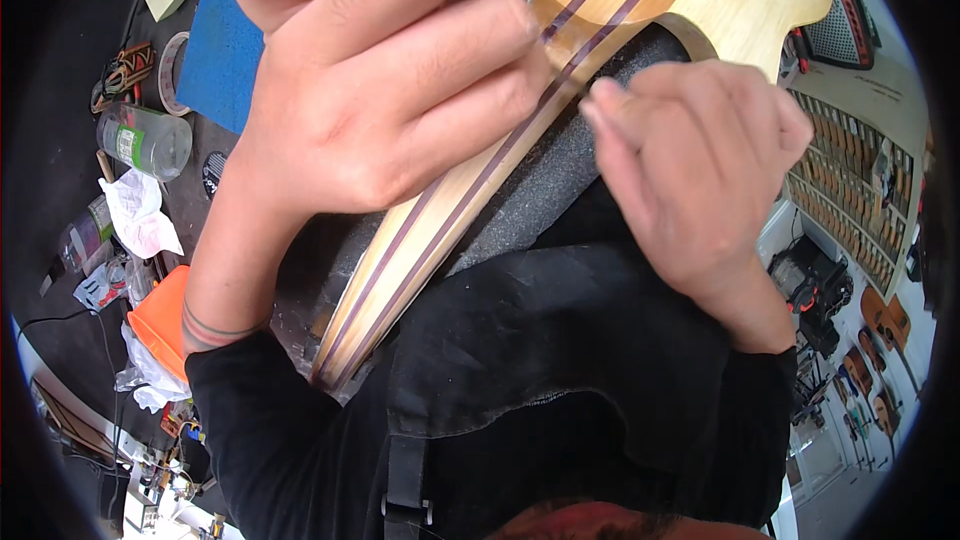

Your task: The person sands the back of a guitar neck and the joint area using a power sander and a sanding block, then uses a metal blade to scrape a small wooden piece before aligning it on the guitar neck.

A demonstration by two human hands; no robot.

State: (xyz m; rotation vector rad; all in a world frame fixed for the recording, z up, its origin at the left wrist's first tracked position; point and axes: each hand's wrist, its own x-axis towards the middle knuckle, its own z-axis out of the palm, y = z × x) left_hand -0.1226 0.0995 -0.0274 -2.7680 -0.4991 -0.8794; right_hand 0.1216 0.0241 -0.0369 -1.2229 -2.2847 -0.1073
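An unfinished wooden guitar [430,225] lies slantwise before me, its pale neck marked with two purple stripes and its body at the top of the view. Above the neck, near the body joint, is my left hand [360,110], fingers curled closed; the undersides of the fingers are hidden. My right hand [690,160] is closed in a pinch beside the neck, below the right cutaway, slightly smeared by motion. What either hand holds, if anything, does not show. A speckled grey pad [530,210] lies beneath the neck.
Left of the guitar are a blue sheet [215,50], a tape roll [174,73], a clear plastic jar [150,142], crumpled white paper [140,210] and an orange container [160,320]. At right stand a rack of tools [850,175] and hanging guitars [885,320].
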